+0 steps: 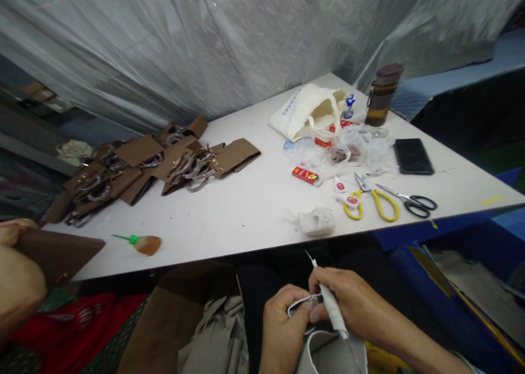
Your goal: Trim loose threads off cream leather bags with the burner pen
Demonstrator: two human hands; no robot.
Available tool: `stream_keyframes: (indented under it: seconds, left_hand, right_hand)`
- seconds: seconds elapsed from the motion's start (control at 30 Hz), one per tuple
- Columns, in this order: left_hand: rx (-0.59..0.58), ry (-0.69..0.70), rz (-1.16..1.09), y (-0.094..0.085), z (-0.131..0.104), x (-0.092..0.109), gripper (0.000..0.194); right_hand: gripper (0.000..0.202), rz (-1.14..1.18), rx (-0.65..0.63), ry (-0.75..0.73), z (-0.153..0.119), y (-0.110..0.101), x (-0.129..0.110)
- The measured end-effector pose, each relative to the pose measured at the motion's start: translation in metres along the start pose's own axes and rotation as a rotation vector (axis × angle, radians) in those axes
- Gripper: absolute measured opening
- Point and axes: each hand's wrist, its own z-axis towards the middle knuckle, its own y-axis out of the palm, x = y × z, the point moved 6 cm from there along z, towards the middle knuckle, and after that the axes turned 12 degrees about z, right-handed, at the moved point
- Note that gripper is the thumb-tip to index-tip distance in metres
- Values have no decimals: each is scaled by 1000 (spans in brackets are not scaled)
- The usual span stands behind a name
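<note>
My left hand (284, 325) is closed on the edge of a light grey bag piece (324, 352) below the table's front edge. My right hand (348, 297) grips an awl (333, 308), its handle wrapped in white. The awl's thin metal tip points up and away, toward the table. The thumb and fingertips of both hands meet at a curled, pale-edged strip of the grey piece. Part of the piece is hidden behind my hands and by the bottom of the view.
On the white table (246, 199) lie yellow-handled scissors (371, 199), black-handled scissors (412, 199), a phone (414, 156), a bottle (383, 95), a cream tote (307, 111), a glue bottle (143, 244) and piled brown bags (139, 166). At left, a person's arm (18, 286) holds a brown bag. A carton (164, 319) contains grey pieces.
</note>
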Motion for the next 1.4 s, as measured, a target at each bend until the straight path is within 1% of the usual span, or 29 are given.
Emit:
stream_keyframes:
  seconds: [0.13,0.27,0.33,0.4,0.47,0.5,0.7,0.83,0.93,1.03,1.4]
  left_hand:
    - [-20,-27,34,1,-5,2,12]
    - [-27,-80,2,3,-8,0,4]
    - [-17,-86,-66,4,-9,-3,10]
    - [-5,-73,-117,4,-10,-4,15]
    - [-4,-58,-133,4,-11,-5,17]
    - [-1,-52,-134,4,-11,-5,19]
    - [29,-55,-150,0,-12,-8,22]
    - [52,-58,-153,0,-13,-9,19]
    - [41,-52,-148,2,-13,-8,16]
    - [55,-55,-137,2,-13,-8,14]
    - [79,-77,-163,2,-12,-9,12]
  right_hand:
    - [17,18,10,-35,-3,0,-2]
    - [18,20,17,-10,-4,-1,1]
    - [17,17,18,5,-4,0,3]
    - [11,19,13,11,-5,1,4]
    - [2,17,9,4,-7,1,4]
    - [2,9,7,-2,-8,1,4]
    - [11,-39,-38,-50,-9,3,1]
    - [12,-40,-40,-52,-8,4,1]
    - [11,-47,-6,-59,-8,5,1]
    - [12,-68,36,-64,-8,6,0]
    - [14,-75,89,-75,-8,11,1]
